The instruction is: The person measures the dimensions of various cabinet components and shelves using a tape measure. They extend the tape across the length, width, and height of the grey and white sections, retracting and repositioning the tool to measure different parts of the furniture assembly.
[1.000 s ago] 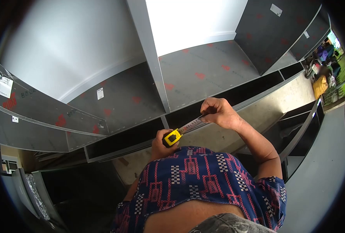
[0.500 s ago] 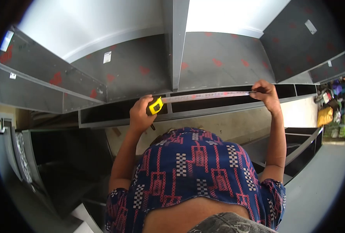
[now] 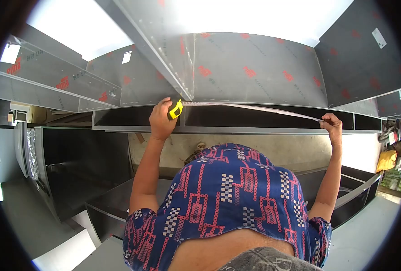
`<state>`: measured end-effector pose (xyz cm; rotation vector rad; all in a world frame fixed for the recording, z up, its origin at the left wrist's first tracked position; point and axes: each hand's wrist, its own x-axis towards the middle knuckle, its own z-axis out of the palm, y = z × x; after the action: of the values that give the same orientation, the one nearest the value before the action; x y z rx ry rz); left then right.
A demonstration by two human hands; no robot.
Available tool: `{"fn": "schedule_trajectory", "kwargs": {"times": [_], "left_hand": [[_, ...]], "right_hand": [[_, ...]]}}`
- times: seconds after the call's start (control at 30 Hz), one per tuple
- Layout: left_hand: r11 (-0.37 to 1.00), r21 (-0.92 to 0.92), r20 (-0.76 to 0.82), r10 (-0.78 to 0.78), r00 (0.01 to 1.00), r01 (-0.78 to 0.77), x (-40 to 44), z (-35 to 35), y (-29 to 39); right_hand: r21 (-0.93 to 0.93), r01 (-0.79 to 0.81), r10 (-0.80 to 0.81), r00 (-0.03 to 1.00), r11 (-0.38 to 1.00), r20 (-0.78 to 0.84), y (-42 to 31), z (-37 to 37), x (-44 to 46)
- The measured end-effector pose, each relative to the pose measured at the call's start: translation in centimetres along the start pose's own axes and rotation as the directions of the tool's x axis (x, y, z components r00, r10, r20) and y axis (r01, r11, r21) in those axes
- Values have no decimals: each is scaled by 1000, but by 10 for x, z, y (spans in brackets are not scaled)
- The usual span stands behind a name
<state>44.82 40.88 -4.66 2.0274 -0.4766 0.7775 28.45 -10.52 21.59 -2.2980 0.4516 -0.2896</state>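
Note:
My left hand (image 3: 161, 119) grips a yellow and black tape measure (image 3: 176, 109) beside the lower end of a grey upright divider (image 3: 164, 72). From its case the white blade (image 3: 254, 109) runs out to the right across the dark openings of a long grey cabinet frame (image 3: 236, 130). Its far end is pinched between the fingers and thumb of my right hand (image 3: 332, 128), near the right part of the frame. The blade is slightly bowed and slants down toward the right hand.
Grey panels with red print (image 3: 250, 67) rise behind the frame. A dark open cabinet (image 3: 83, 167) stands at the left, and another long frame (image 3: 354, 192) lies at the right. A yellow bag (image 3: 386, 161) sits among clutter at the far right.
My right hand has moved right and a little down, drawing out more blade. My left hand with the case is slightly higher. The camera view has shifted and turned.

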Motion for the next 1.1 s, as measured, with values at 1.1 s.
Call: {"fn": "schedule_trajectory", "kwargs": {"times": [1.1], "left_hand": [[972, 234, 44, -27, 999, 16, -7, -55, -36]], "right_hand": [[228, -85, 95, 995, 970, -35, 28, -49, 42]]}}
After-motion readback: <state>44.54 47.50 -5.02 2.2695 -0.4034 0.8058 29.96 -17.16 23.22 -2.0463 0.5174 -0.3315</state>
